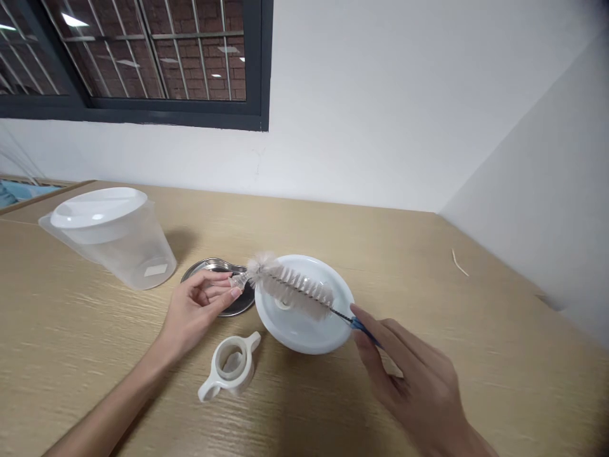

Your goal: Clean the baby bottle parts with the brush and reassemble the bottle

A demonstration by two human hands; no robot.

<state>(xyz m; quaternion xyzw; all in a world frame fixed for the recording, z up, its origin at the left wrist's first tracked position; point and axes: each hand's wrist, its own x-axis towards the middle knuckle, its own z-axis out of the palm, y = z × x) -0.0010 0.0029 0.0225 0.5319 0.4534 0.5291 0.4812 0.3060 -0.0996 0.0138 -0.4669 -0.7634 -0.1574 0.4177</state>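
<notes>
My right hand (412, 371) is closed around the blue handle of a bottle brush (297, 290) with white bristles. The brush lies slantwise above a white bowl (304, 339), its tufted tip to the left. Between the thumb and fingers of my left hand (202, 304) is a small clear plastic piece (239, 280), which meets the tufted tip. Under and behind my left fingers is a round metal tray (238, 304), partly hidden. A small pale round thing shows inside the bowl, below the bristles.
A translucent lidded pitcher (128, 247) stands at the left on the wooden table (380, 247). Nearer the front sits a white two-handled ring (231, 368) with something clear inside. A thin pale strip (459, 262) lies far right. Behind are a wall and a barred window.
</notes>
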